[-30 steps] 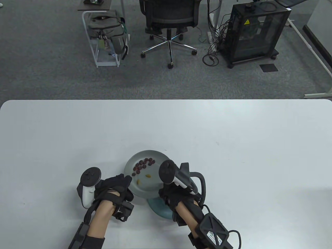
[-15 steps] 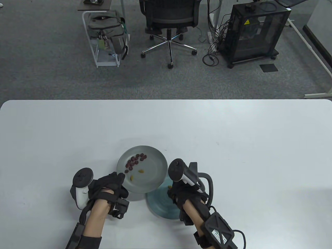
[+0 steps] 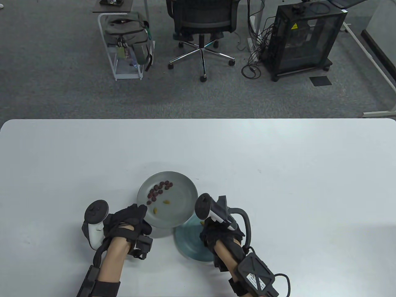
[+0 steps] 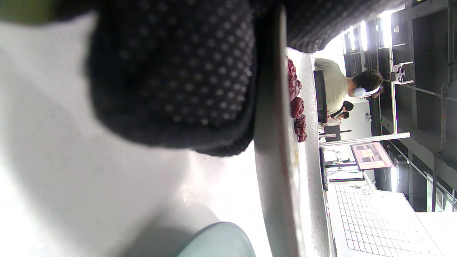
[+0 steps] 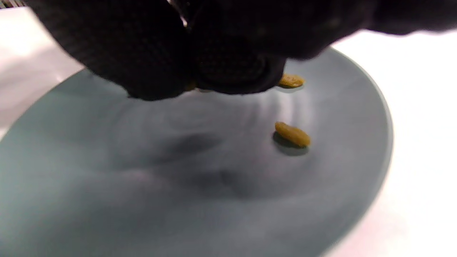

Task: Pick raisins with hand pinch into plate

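Observation:
My left hand (image 3: 140,212) grips the near-left rim of a grey plate (image 3: 182,213) and holds it above the table. It carries several dark red raisins (image 3: 159,189) and two yellow raisins (image 3: 167,202). In the left wrist view a gloved finger (image 4: 171,78) lies under the plate's edge (image 4: 275,160), with red raisins (image 4: 296,107) on top. My right hand (image 3: 205,223) hovers over a teal plate (image 3: 188,241) on the table. In the right wrist view its fingertips (image 5: 192,84) are pinched together, a bit of yellow showing between them. Two yellow raisins (image 5: 292,134) lie on the teal plate (image 5: 142,185).
The white table (image 3: 278,173) stretches wide on all sides of the plates. The grey plate overhangs the teal plate's far-left edge. An office chair (image 3: 201,27), a rack with a bag (image 3: 126,40) and a black cabinet (image 3: 303,37) stand on the floor beyond.
My left hand carried the grey plate to the left, uncovering the teal plate. My right hand came off the grey plate and now sits over the teal plate.

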Available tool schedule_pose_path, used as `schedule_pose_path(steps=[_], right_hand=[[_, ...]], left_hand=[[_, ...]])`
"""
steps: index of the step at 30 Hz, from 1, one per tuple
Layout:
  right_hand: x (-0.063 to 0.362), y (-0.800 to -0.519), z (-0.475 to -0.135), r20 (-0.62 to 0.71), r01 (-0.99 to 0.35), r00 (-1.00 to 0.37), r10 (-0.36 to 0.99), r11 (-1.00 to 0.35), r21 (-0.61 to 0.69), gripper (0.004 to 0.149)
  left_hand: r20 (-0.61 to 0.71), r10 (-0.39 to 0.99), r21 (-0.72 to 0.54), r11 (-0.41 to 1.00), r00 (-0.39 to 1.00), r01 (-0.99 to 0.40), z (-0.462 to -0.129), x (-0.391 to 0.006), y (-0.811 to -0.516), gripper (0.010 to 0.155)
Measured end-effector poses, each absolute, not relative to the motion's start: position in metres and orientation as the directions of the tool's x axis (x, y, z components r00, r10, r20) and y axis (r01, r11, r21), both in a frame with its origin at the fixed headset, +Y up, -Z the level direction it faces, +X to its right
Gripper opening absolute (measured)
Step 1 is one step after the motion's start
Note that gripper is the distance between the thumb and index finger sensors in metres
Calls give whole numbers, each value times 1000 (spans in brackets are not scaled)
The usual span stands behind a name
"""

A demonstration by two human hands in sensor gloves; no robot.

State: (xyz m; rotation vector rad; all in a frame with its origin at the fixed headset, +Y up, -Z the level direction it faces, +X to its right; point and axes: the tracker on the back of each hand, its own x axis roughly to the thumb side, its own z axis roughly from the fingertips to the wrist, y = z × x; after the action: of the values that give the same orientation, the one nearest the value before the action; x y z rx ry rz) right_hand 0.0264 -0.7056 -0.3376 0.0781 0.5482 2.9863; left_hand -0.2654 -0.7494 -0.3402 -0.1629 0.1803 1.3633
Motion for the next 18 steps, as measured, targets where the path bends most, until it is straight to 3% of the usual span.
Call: schedule_pose_path(steps=[18], right_hand=[[7,-721,-332,70,50,-997,-25,-923,381,48]], left_hand=[[-222,953,-2,209,204,-978,-340,-268,-749,52]])
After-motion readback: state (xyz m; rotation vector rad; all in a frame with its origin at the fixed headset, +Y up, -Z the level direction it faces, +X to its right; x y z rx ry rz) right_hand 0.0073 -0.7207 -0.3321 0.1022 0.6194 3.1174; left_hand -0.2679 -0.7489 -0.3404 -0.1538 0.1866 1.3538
